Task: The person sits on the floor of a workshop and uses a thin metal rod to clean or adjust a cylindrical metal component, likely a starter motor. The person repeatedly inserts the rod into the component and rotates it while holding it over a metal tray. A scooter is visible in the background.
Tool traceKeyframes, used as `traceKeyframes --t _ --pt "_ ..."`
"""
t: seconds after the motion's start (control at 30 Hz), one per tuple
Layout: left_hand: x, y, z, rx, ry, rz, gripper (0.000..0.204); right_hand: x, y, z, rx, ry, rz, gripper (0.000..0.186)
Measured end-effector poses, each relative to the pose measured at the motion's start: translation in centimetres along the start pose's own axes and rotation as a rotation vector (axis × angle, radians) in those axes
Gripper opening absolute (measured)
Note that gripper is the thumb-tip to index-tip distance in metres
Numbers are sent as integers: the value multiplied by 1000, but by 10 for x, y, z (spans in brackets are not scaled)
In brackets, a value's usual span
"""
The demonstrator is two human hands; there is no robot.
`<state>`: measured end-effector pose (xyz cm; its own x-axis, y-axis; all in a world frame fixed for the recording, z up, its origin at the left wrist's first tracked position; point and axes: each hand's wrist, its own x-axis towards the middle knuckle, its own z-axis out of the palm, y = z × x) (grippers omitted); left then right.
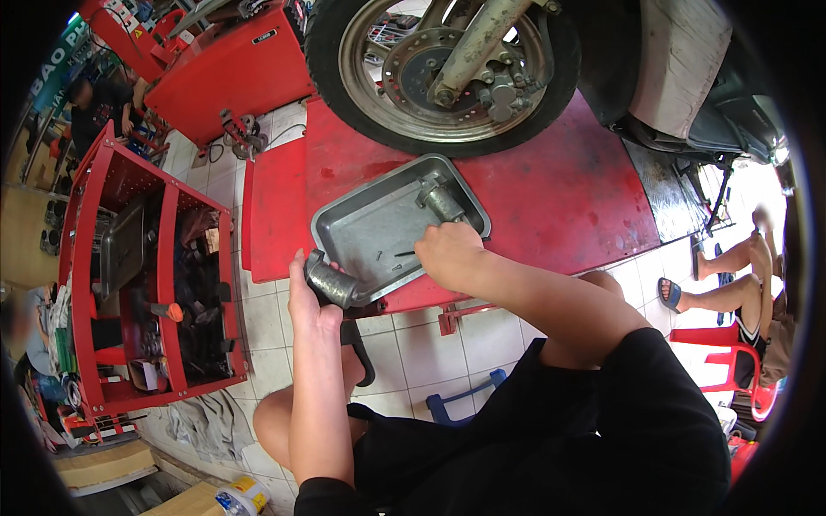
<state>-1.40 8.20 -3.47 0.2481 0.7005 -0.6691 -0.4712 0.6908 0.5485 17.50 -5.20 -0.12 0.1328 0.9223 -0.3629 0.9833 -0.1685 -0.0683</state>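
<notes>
My left hand (305,301) is wrapped round a grey, cylindrical metal part (331,284) with a curved bracket, at the near left corner of a grey metal tray (325,225). Over the tray's near right side, my right hand (452,252) is closed; a thin dark rod (404,254) sticks out of it to the left. My fingers hide the rest of that rod. Behind the right hand, another grey cylindrical metal part (440,202) lies in the tray. Small metal pins (397,267) rest on the tray's bottom.
The tray stands on a red platform (551,198), under a motorcycle's front wheel (327,77). A red tool cart (168,258) is at the left, with a red cabinet (232,77) farther back. A blue stool (465,397) stands below me. People are at the far left and right.
</notes>
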Motion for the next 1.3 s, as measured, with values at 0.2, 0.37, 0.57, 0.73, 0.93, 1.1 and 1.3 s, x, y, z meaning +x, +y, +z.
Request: traceKeyframes --t 0.2,0.37,0.57,0.73,0.93,1.1,1.3 --pt "2 -1 1 4 7 -3 31 17 -7 21 34 141 23 20" --pt "0 0 1 13 -2 10 32 21 -15 30 97 168 -46 20" --pt "1 1 0 -7 11 -6 33 5 -20 26 152 102 -227 21" --pt "1 2 2 -3 8 -1 33 -10 -3 -6 80 69 -79 18" --pt "5 0 0 6 -2 11 33 -10 2 1 15 8 -51 18" --pt "6 -1 0 -6 -10 9 32 -13 -7 0 90 12 -118 19" --pt "-4 0 9 -6 -53 -76 35 -16 15 -6 251 99 -78 24"
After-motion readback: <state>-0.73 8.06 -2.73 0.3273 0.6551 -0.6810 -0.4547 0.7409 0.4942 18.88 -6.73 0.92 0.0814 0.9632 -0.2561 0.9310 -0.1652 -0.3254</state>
